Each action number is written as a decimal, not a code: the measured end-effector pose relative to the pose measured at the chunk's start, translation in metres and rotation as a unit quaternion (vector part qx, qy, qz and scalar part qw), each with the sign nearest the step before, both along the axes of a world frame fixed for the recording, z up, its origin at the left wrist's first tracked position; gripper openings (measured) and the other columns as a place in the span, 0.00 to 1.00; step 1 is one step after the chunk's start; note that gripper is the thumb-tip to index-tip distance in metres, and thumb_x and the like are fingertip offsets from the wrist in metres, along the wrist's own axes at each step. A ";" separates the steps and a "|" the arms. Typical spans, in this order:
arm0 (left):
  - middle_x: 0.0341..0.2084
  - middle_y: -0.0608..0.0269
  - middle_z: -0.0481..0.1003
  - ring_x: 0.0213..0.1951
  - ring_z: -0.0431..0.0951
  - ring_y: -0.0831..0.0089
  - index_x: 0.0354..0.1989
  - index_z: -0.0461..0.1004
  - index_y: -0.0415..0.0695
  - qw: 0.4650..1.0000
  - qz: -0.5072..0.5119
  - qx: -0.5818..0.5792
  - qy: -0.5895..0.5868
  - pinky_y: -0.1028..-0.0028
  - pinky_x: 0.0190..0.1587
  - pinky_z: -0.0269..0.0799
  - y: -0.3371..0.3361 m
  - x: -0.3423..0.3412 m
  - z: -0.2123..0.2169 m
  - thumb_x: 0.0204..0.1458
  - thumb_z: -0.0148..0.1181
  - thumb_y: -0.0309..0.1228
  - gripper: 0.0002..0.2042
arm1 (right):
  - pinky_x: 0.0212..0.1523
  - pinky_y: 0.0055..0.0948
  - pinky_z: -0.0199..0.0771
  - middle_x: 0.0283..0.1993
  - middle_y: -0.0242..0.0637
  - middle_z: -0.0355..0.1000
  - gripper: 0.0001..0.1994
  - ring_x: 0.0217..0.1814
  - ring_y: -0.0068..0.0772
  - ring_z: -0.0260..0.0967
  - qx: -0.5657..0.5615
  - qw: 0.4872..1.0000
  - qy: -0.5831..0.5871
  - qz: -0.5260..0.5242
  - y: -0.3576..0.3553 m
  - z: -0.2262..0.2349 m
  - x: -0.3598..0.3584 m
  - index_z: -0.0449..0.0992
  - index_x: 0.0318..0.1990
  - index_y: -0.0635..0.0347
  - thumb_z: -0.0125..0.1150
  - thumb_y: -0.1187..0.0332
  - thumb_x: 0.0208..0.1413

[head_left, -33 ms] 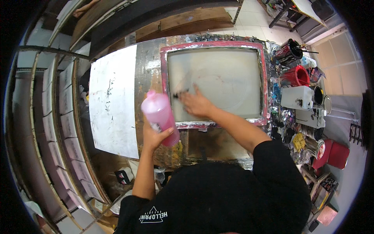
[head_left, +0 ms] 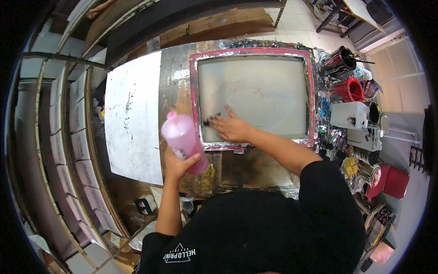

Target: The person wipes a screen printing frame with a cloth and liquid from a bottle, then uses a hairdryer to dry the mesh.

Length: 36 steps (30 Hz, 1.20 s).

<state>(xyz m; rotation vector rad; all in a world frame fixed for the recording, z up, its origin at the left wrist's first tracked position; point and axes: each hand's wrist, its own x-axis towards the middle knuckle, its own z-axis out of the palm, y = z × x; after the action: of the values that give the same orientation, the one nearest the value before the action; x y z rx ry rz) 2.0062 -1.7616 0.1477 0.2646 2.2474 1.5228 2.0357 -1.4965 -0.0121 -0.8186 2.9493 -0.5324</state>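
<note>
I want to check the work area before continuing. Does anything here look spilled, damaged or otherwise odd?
Nothing looks freshly spilled. The table and the pink frame of the screen carry old dried paint smears. The right hand presses a dark smudged spot on the mesh, and the left hand holds the pink bottle upright.

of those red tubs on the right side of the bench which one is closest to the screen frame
The red tub beside the frame's upper right edge, with its open mouth showing. The two red tubs at lower right stand much farther off, past the white containers.
</note>
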 end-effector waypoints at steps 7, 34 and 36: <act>0.43 0.58 0.77 0.45 0.79 0.68 0.52 0.71 0.36 0.987 0.151 0.050 -0.024 0.67 0.52 0.74 -0.069 0.055 -0.017 0.38 0.79 0.28 0.30 | 0.72 0.76 0.31 0.74 0.42 0.60 0.28 0.76 0.37 0.55 0.128 0.939 0.145 -0.285 0.067 0.005 -0.074 0.64 0.69 0.59 0.45 0.53 0.67; 0.48 0.56 0.73 0.48 0.76 0.64 0.56 0.66 0.37 0.980 0.195 0.003 0.026 0.64 0.55 0.71 -0.072 0.066 -0.077 0.37 0.81 0.29 0.37 | 0.75 0.73 0.22 0.78 0.43 0.50 0.37 0.81 0.41 0.44 0.061 0.922 0.054 -0.379 0.013 0.002 -0.125 0.53 0.74 0.62 0.40 0.43 0.66; 0.49 0.56 0.73 0.48 0.76 0.64 0.57 0.66 0.37 0.978 0.199 -0.035 0.046 0.64 0.56 0.71 -0.082 0.072 -0.088 0.37 0.81 0.29 0.38 | 0.74 0.72 0.23 0.78 0.44 0.50 0.37 0.80 0.42 0.45 0.067 0.883 -0.006 -0.465 0.040 0.008 -0.112 0.53 0.74 0.63 0.39 0.44 0.68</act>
<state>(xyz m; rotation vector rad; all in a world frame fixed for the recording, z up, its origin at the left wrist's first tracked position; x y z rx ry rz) 2.0785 -1.8436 0.0596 -0.1514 2.5326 1.6457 1.9240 -1.4567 -0.0037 0.6820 3.1359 -0.3134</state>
